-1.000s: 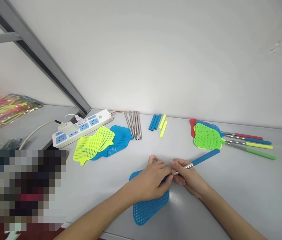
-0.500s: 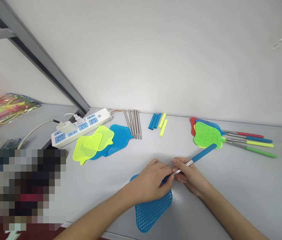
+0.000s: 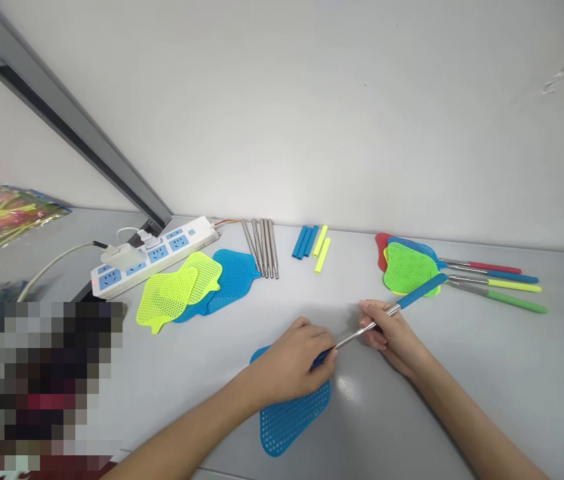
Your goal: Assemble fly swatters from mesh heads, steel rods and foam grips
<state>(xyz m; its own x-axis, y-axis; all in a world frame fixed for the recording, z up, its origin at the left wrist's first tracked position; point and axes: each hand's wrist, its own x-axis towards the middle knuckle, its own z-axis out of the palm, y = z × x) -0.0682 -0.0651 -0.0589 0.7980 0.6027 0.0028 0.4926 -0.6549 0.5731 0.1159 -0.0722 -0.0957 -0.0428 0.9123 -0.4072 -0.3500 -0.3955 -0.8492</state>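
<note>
My left hand [image 3: 295, 360] is closed on the neck of a blue mesh fly swatter head [image 3: 292, 421], covering much of it. From that neck a thin metal telescopic rod [image 3: 350, 339] runs up to the right and ends in a blue grip sleeve [image 3: 421, 291]. The fingers of my right hand [image 3: 393, 337] are closed around the thicker part of the rod, just below the sleeve. Part of the joint between rod and head is hidden by my left fingers.
Assembled swatters [image 3: 412, 269] lie at the right. Loose yellow swatter heads [image 3: 167, 297], blue heads [image 3: 232, 280], metal rods [image 3: 267, 250], blue sleeves [image 3: 306, 241] and yellow sleeves [image 3: 322, 255] lie farther back. A power strip [image 3: 157, 257] and plastic-bagged goods [image 3: 12, 217] are at left.
My right hand has moved away from my left, up and to the right. A longer stretch of thin rod now shows between them. My left hand still grips the swatter head.
</note>
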